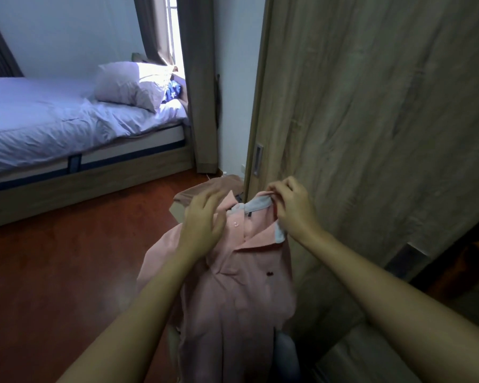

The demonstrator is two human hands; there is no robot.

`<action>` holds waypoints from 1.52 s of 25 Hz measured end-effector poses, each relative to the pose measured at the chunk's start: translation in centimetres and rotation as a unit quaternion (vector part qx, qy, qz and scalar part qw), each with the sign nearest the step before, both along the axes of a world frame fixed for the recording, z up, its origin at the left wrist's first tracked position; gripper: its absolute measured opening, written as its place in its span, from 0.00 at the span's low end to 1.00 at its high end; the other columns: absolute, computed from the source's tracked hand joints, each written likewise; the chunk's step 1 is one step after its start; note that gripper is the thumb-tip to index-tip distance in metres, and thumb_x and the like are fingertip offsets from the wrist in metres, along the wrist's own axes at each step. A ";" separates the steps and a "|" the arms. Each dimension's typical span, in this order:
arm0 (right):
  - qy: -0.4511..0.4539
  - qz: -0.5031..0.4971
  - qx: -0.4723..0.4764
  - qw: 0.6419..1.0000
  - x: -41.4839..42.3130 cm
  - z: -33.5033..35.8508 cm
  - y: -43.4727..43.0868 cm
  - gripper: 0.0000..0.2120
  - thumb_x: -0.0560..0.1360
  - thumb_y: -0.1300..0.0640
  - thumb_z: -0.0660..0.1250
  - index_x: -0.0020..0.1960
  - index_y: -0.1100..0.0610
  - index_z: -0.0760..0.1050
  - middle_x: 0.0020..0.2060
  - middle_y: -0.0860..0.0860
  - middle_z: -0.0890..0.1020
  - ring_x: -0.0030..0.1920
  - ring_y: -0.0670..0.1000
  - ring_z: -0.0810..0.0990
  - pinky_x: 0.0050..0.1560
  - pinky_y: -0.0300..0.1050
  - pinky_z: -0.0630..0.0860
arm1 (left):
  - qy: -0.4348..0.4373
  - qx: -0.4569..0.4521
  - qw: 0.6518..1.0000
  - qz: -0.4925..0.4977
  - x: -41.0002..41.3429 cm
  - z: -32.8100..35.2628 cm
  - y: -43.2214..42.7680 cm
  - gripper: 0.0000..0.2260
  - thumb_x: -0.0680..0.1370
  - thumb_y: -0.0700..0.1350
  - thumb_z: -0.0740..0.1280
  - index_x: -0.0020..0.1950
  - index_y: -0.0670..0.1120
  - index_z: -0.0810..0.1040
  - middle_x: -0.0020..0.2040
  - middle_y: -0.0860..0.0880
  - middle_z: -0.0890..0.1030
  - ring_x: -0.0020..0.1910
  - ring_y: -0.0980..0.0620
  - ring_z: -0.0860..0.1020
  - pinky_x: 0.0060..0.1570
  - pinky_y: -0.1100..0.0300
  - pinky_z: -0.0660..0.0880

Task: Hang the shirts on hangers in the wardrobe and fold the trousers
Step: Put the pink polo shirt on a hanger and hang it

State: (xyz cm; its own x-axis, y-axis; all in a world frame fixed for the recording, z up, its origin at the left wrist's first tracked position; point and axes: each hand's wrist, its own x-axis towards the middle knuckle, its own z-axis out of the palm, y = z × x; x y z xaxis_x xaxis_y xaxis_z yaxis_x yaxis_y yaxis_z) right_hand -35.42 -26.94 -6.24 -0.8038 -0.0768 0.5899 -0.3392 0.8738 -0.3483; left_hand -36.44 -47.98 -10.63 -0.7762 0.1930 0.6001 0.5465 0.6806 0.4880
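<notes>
Right hand (291, 210) pinched the shirt (233, 288) at its collar (260, 201), just beside the door (371, 134). Left hand (205, 221) unclenched, fingers loosely spread, touching the shirt's left shoulder.

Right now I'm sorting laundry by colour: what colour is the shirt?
The shirt is plain pink, its inner collar pale grey-blue. Head view shows it best.

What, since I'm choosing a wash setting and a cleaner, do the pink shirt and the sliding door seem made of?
Pink shirt: soft matte cloth, perhaps cotton blend; it drapes and creases. Sliding door: matte wood-grain board, possibly laminate; streaked grain on a flat face.
</notes>
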 end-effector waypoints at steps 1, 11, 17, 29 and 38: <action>0.018 0.011 0.006 1.000 1.1 1.4 -0.1 0.09 0.74 0.63 0.62 0.52 0.57 0.78 0.45 0.55 0.75 0.45 0.53 0.74 0.42 0.46 0.73 | -0.007 -0.014 1.000 -0.024 -0.5 2.5 1.1 0.24 0.72 0.47 0.59 0.67 0.45 0.72 0.68 0.44 0.71 0.64 0.44 0.70 0.62 0.51 0.67; 0.121 -0.037 -0.045 0.991 12.6 13.6 7.3 0.07 0.73 0.63 0.65 0.47 0.56 0.79 0.43 0.48 0.75 0.43 0.41 0.73 0.45 0.26 0.67 | -0.150 -0.111 0.929 -0.319 4.9 14.5 10.1 0.21 0.67 0.53 0.66 0.58 0.49 0.75 0.50 0.51 0.80 0.46 0.52 0.78 0.48 0.54 0.76; 0.164 -0.104 -0.001 0.981 19.0 18.1 12.7 0.08 0.72 0.64 0.65 0.48 0.57 0.79 0.43 0.49 0.74 0.44 0.40 0.72 0.47 0.26 0.66 | -0.108 -0.241 0.920 -0.291 7.4 13.9 15.8 0.10 0.76 0.48 0.68 0.54 0.45 0.76 0.44 0.51 0.78 0.42 0.51 0.77 0.36 0.66 0.68; -0.037 -0.350 0.258 0.900 33.2 20.5 25.5 0.19 0.73 0.64 0.65 0.63 0.55 0.75 0.59 0.56 0.73 0.55 0.60 0.75 0.50 0.50 0.72 | 0.114 0.133 0.951 -0.256 13.3 18.8 27.8 0.04 0.71 0.32 0.65 0.45 0.37 0.73 0.35 0.46 0.75 0.33 0.47 0.73 0.34 0.59 0.64; -0.164 -0.436 0.128 0.876 38.6 20.7 29.2 0.15 0.67 0.65 0.67 0.48 0.51 0.84 0.50 0.51 0.81 0.53 0.55 0.79 0.48 0.39 0.70 | 0.095 -0.152 0.967 -0.181 16.4 20.5 34.9 0.22 0.70 0.40 0.68 0.63 0.46 0.69 0.58 0.42 0.70 0.54 0.37 0.74 0.45 0.44 0.73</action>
